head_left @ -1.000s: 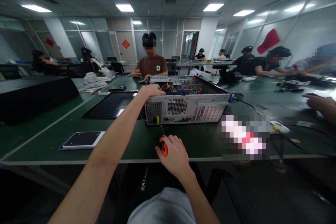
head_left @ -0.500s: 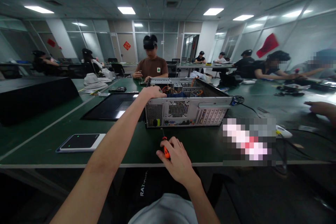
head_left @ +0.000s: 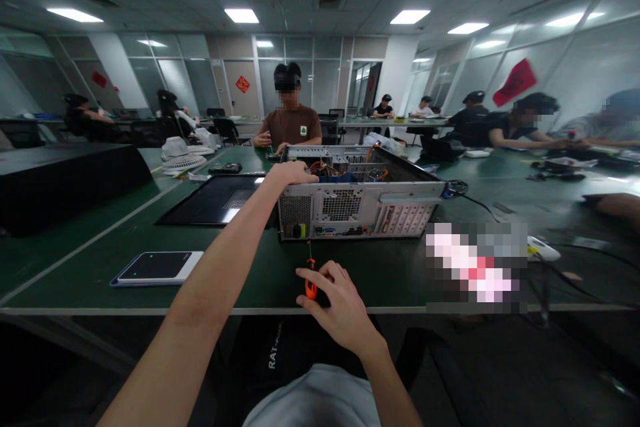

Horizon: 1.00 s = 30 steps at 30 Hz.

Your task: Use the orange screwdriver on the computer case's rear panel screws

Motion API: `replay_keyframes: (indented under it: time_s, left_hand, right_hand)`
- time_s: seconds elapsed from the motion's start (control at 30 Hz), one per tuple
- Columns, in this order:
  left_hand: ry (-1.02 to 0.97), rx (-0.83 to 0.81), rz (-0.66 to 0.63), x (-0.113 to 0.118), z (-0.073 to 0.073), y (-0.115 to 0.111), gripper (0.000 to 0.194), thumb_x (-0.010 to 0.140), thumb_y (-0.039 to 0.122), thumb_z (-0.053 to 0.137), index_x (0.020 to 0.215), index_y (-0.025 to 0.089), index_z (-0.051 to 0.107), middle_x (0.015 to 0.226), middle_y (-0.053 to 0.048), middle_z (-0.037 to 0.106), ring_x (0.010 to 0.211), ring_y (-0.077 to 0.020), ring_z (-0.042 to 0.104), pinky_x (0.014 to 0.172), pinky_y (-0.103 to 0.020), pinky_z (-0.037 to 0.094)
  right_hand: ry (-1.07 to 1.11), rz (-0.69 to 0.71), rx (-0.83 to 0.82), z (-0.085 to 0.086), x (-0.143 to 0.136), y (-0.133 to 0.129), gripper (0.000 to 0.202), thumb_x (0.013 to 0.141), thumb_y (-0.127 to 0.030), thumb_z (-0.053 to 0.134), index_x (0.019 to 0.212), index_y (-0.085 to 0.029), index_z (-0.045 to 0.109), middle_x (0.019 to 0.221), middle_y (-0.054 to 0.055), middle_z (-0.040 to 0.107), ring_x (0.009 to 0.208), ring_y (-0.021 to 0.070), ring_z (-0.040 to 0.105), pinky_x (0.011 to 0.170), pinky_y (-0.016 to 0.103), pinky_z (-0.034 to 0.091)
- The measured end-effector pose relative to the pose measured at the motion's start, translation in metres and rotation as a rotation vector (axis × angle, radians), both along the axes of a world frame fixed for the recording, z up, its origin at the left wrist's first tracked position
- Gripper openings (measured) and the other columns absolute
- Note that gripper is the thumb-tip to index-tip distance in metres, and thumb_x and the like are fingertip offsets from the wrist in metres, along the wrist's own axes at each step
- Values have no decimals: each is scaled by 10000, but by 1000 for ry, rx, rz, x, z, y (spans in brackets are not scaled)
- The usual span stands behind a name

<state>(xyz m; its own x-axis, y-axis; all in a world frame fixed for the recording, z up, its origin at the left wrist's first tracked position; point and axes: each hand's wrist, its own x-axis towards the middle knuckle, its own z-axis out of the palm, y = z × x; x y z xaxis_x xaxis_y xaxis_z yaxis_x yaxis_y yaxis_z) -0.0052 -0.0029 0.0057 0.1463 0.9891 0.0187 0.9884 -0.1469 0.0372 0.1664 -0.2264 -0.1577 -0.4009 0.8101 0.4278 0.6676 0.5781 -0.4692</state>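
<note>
So that it is presumably steadied, the computer case (head_left: 370, 199) at twelve o'clock on the bench (head_left: 273, 283) is topped by the left hand (head_left: 295, 173), clasp indiscernible, while the screwdriver (head_left: 311, 289) is straddled by the right hand (head_left: 343, 303), grip half-open, hold uncertain.

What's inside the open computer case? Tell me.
Inside the computer case, coloured wires and a blue part show. Its near wall hides whatever lies lower; the left hand covers the near left corner.
</note>
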Motion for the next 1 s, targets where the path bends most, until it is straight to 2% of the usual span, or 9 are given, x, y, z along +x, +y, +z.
replay_keyframes:
  time_s: [0.1, 0.3, 0.37, 0.5, 0.6, 0.67, 0.8, 0.87, 1.0]
  left_hand:
    - [-4, 5, -11, -1, -1, 3, 826, 836, 770, 484, 1489, 265, 527, 1548, -96, 535, 1370, -341, 543, 1121, -455, 442]
    - [-9, 10, -6, -1, -4, 9, 871, 793, 808, 490, 1494, 293, 524, 1538, -77, 549, 1365, -359, 546, 1105, -451, 458]
    - [-5, 13, -4, -2, -5, 10, 874, 787, 821, 483, 1492, 306, 524, 1534, -67, 554, 1366, -353, 546, 1102, -441, 461]
    - [-3, 12, -8, 0, -3, 5, 844, 815, 784, 494, 1487, 275, 532, 1538, -93, 547, 1361, -356, 550, 1111, -457, 451]
    - [-9, 5, -8, 1, -1, 1, 824, 829, 760, 501, 1475, 249, 546, 1530, -105, 553, 1360, -359, 550, 1113, -459, 449]
    - [-8, 2, -8, 1, 0, 0, 813, 837, 760, 491, 1466, 249, 552, 1529, -101, 555, 1362, -349, 550, 1115, -448, 448]
    - [-11, 9, -12, 0, -2, 2, 828, 835, 776, 482, 1470, 248, 546, 1525, -104, 558, 1347, -338, 563, 1120, -439, 442]
    - [-13, 9, -16, 0, -3, 4, 822, 840, 763, 486, 1466, 234, 551, 1518, -114, 564, 1340, -342, 568, 1115, -440, 445]
    - [-8, 12, -11, 0, -3, 5, 801, 844, 748, 488, 1458, 239, 561, 1511, -106, 571, 1346, -345, 564, 1107, -436, 450]
  right_hand:
    - [-4, 22, 5, -3, -1, 1, 200, 918, -371, 733, 1099, -289, 713, 980, 30, 649, 937, 218, 617, 876, 381, 485]
    - [5, -119, -57, -9, -9, 6, 304, 862, -449, 764, 1030, -248, 610, 822, -12, 662, 745, 191, 624, 715, 308, 472]
    - [9, -161, -13, -11, -12, 8, 254, 870, -411, 736, 994, -245, 589, 815, -10, 646, 724, 185, 612, 689, 294, 460]
    - [27, -185, 117, -14, -17, 8, 144, 846, -256, 676, 937, -231, 567, 901, 22, 654, 851, 205, 616, 762, 305, 461]
    - [43, -222, 135, -16, -19, 8, 101, 813, -194, 636, 885, -222, 571, 861, 24, 654, 821, 204, 600, 755, 305, 445]
    - [56, -248, 134, -16, -20, 9, 85, 822, -188, 619, 901, -213, 602, 850, 30, 671, 806, 203, 608, 747, 303, 436]
    - [24, -243, 96, -14, -21, 8, 226, 917, -173, 545, 1095, -211, 680, 878, 39, 723, 830, 202, 649, 772, 303, 428]
    - [-9, -230, 55, -11, -21, 7, 235, 958, -178, 512, 1079, -222, 708, 883, 39, 739, 834, 200, 663, 788, 308, 426]
    - [-17, -246, -22, -6, -24, 5, 177, 958, -347, 609, 1030, -231, 721, 952, 47, 764, 889, 225, 687, 818, 322, 430]
